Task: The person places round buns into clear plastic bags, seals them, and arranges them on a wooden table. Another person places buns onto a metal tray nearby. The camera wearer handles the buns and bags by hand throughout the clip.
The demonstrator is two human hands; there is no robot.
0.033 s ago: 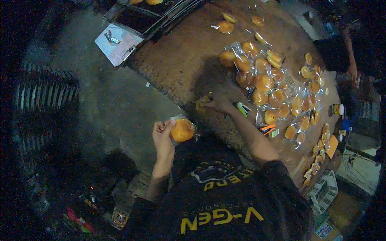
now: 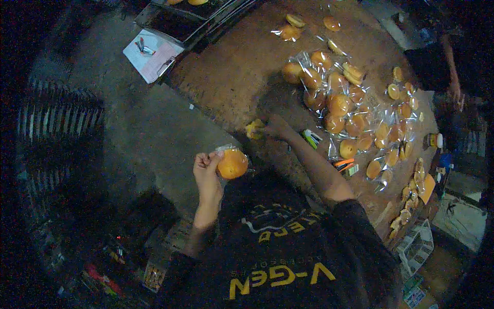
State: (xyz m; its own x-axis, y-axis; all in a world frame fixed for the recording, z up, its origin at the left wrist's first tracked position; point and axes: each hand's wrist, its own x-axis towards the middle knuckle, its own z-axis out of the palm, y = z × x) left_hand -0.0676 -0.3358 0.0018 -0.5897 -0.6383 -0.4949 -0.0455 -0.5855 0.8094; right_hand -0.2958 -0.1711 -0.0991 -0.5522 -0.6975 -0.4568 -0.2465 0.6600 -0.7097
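Note:
Between the thumb and fingers of my left hand (image 2: 206, 167) is the gathered end of a clear plastic bag with a round golden bun (image 2: 233, 164) inside. The bun hangs in front of my chest, off the table's edge. My right hand (image 2: 276, 129) is low over the near part of the table, its fingers drawn together in shadow. Beside its fingertips lies a small crumpled-looking yellow heap (image 2: 254, 129), whose kind I cannot make out. Whatever those fingers pinch is too dark to see. A green-and-white stapler-like tool (image 2: 311, 138) lies beside my right forearm.
Many bagged buns (image 2: 338, 104) are spread over the wooden table (image 2: 221, 77). An orange-handled tool (image 2: 344, 164) lies near my right arm. Clipboard papers (image 2: 149, 56) and dark trays (image 2: 170, 23) are at far left. A co-worker's arm (image 2: 452, 72) shows at far right.
My right hand has drawn back slightly to the right, uncovering more of the yellow heap. The left hand keeps hold of the bagged bun in nearly the same spot.

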